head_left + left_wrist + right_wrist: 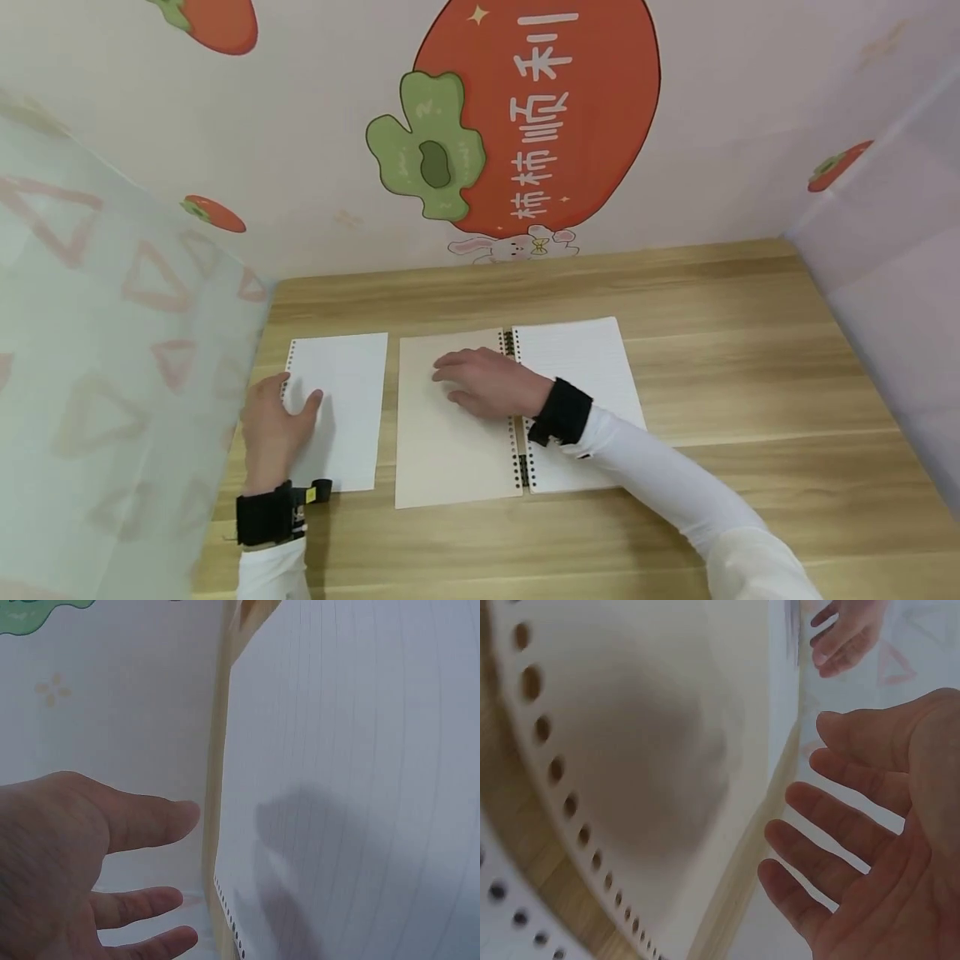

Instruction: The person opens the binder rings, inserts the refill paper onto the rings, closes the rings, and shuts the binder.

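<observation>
A spiral notebook lies opened out on the table, its plain beige cover (450, 454) to the left and white lined pages (577, 358) to the right. Black wire binding (523, 471) joins them. Above the cover hovers my right hand (491, 383), fingers loosely extended and holding nothing; its shadow falls on the beige surface (630, 750). Left of the notebook is a loose lined sheet (348, 417) with punched holes along its left edge. Over that edge my left hand (277, 425) has thumb and fingers spread, apart from the paper (375, 750) in the left wrist view.
The wooden table (750, 375) extends to the right of the notebook. A printed wall (315, 150) stands behind it, with side walls at left (112, 375) and right (892, 250). Both wrists wear black straps.
</observation>
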`<state>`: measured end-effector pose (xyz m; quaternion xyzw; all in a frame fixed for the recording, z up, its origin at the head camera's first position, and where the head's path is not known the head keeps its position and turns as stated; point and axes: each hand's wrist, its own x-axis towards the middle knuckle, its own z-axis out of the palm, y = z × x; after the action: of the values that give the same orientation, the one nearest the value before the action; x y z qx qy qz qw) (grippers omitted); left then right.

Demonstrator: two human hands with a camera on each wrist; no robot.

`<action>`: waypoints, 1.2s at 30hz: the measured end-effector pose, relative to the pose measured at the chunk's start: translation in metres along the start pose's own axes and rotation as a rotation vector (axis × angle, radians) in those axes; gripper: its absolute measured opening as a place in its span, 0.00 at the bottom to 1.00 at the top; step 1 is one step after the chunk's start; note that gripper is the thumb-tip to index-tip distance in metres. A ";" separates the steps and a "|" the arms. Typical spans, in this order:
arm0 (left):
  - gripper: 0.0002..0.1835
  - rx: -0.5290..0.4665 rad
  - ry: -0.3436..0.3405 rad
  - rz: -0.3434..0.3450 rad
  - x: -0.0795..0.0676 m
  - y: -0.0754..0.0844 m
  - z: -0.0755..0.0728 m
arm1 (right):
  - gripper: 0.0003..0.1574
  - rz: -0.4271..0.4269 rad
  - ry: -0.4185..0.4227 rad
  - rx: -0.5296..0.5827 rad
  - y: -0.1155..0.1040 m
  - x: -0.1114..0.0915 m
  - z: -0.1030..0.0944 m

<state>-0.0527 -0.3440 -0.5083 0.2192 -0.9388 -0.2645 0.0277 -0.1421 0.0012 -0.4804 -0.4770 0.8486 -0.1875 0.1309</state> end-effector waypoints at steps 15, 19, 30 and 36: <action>0.52 0.039 -0.127 -0.088 0.010 -0.024 -0.012 | 0.35 -0.208 -0.141 -0.272 -0.062 0.056 0.058; 0.54 0.031 -0.133 -0.081 0.011 -0.024 -0.009 | 0.34 -0.223 -0.170 -0.350 -0.077 0.061 0.072; 0.52 0.001 -0.148 -0.104 0.017 -0.016 -0.006 | 0.29 -0.208 -0.155 -0.350 -0.076 0.065 0.078; 0.49 -0.040 -0.140 -0.118 0.020 -0.011 -0.008 | 0.29 -0.205 -0.149 -0.359 -0.076 0.067 0.077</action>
<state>-0.0648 -0.3649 -0.5078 0.2544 -0.9185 -0.2988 -0.0490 -0.0877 -0.1067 -0.5184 -0.5892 0.8033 -0.0098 0.0866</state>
